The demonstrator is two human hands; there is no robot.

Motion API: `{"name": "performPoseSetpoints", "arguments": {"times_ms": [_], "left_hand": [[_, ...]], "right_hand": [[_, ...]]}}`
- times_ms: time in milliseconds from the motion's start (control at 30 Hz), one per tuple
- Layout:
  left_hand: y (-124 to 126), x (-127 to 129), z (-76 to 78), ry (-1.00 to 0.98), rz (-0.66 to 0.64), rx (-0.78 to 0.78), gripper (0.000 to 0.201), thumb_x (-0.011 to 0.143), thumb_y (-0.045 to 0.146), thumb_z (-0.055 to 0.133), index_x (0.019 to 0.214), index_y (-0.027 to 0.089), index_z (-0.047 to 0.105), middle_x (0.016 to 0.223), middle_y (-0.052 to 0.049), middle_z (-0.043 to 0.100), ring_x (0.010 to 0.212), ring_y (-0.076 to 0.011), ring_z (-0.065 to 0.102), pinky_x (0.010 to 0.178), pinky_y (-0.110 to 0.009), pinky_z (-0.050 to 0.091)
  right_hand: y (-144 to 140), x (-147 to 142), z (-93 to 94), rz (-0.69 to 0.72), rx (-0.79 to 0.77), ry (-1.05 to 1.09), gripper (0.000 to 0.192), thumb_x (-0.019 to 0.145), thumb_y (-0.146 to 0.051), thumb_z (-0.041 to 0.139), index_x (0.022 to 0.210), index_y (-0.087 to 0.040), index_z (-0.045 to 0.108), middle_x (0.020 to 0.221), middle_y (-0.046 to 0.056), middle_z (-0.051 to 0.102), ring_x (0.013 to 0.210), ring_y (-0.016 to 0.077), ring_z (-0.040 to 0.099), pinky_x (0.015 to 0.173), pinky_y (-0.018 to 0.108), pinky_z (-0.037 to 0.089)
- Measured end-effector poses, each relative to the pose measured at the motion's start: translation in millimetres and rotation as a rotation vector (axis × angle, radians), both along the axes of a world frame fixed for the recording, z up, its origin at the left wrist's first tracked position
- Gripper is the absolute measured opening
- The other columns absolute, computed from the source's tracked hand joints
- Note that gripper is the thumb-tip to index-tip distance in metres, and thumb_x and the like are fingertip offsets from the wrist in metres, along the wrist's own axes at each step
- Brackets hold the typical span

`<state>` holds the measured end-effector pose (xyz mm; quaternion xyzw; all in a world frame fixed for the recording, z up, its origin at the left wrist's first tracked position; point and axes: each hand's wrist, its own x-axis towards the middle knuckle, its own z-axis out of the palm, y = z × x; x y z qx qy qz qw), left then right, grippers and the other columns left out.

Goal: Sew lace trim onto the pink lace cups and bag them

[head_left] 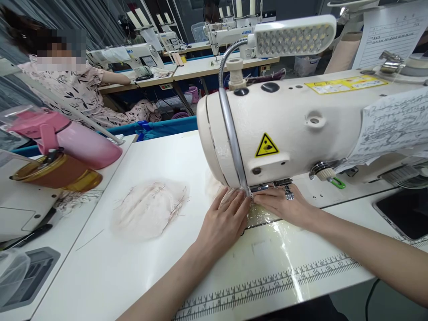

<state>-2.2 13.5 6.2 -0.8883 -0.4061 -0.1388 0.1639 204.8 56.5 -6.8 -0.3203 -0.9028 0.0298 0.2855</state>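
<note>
Both hands lie flat, fingers spread, left hand (224,218) and right hand (283,206) pressing a pale lace fabric piece (257,216) under the cream sewing machine (301,125), seemingly to steady it at the needle. Another lace piece (149,209) lies left on the white table (133,267); a co-worker (80,93) sits beyond.

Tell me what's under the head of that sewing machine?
Both hands, left and right, press pale fabric flat under the sewing machine. The needle itself is hidden.
</note>
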Motion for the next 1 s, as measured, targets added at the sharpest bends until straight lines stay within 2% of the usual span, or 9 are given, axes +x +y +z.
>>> {"name": "performPoseSetpoints", "arguments": {"times_ms": [167, 267, 467, 600, 767, 900, 1000], "left_hand": [[0.8, 0.6, -2.0, -0.019, -0.019, 0.032, 0.032, 0.091, 0.021, 0.049, 0.12, 0.014, 0.06, 0.123, -0.008, 0.063, 0.113, -0.0237, 0.059, 0.104, -0.047, 0.042], [1.3, 1.1, -1.6, -0.026, -0.029, 0.039, 0.031, 0.091, 0.023, 0.05, 0.12, 0.016, 0.061, 0.122, -0.007, 0.063, 0.112, -0.0239, 0.06, 0.103, -0.047, 0.043], [1.4, 2.1, -1.3, -0.017, -0.008, 0.052, 0.031, 0.091, 0.025, 0.052, 0.119, 0.016, 0.061, 0.122, -0.007, 0.063, 0.111, -0.024, 0.061, 0.102, -0.047, 0.043], [1.4, 3.4, -0.7, 0.004, 0.015, 0.04, 0.033, 0.091, 0.027, 0.051, 0.122, 0.016, 0.059, 0.122, -0.008, 0.063, 0.111, -0.0245, 0.06, 0.101, -0.047, 0.042], [2.2, 4.4, 0.6, 0.02, 0.033, 0.022, 0.035, 0.093, 0.028, 0.048, 0.124, 0.015, 0.058, 0.123, -0.008, 0.063, 0.112, -0.0247, 0.059, 0.101, -0.046, 0.041], [2.7, 4.6, 0.3, 0.028, 0.039, 0.019, 0.036, 0.094, 0.028, 0.047, 0.125, 0.014, 0.057, 0.123, -0.009, 0.062, 0.112, -0.0256, 0.059, 0.1, -0.047, 0.041], [2.0, 4.9, -1.0, 0.025, -0.007, 0.059, 0.03, 0.093, 0.022, 0.049, 0.119, 0.012, 0.06, 0.122, -0.008, 0.063, 0.109, -0.0234, 0.06, 0.099, -0.043, 0.042]], "right_hand": [[3.9, -0.2, -1.2, -0.048, -0.207, 0.035, 0.031, 0.095, -0.02, 0.039, 0.104, -0.029, 0.067, 0.088, -0.001, 0.067, 0.081, 0.0154, 0.059, 0.065, 0.028, 0.043], [5.8, 1.2, -0.4, -0.05, -0.22, 0.028, 0.03, 0.096, -0.024, 0.04, 0.108, -0.031, 0.067, 0.09, 0.0, 0.067, 0.083, 0.016, 0.06, 0.065, 0.029, 0.044], [6.6, 3.4, 5.6, -0.035, -0.231, 0.039, 0.03, 0.097, -0.027, 0.04, 0.104, -0.035, 0.067, 0.101, -0.001, 0.067, 0.092, 0.0181, 0.061, 0.065, 0.029, 0.045], [9.5, 2.3, -3.0, -0.049, -0.278, 0.089, 0.03, 0.097, -0.029, 0.04, 0.106, -0.038, 0.067, 0.097, 0.0, 0.068, 0.09, 0.02, 0.063, 0.063, 0.031, 0.046], [11.3, 0.4, -12.8, -0.141, -0.38, 0.154, 0.029, 0.096, -0.037, 0.042, 0.105, -0.035, 0.069, 0.1, 0.003, 0.067, 0.089, 0.0234, 0.064, 0.066, 0.037, 0.05], [11.6, 0.2, -11.5, -0.171, -0.348, 0.113, 0.031, 0.097, -0.039, 0.04, 0.107, -0.033, 0.069, 0.105, 0.003, 0.066, 0.094, 0.0234, 0.063, 0.071, 0.038, 0.052], [10.5, 2.4, -8.2, -0.165, -0.288, 0.021, 0.032, 0.097, -0.04, 0.04, 0.106, -0.032, 0.069, 0.109, 0.004, 0.066, 0.094, 0.0241, 0.063, 0.071, 0.039, 0.05]]}}
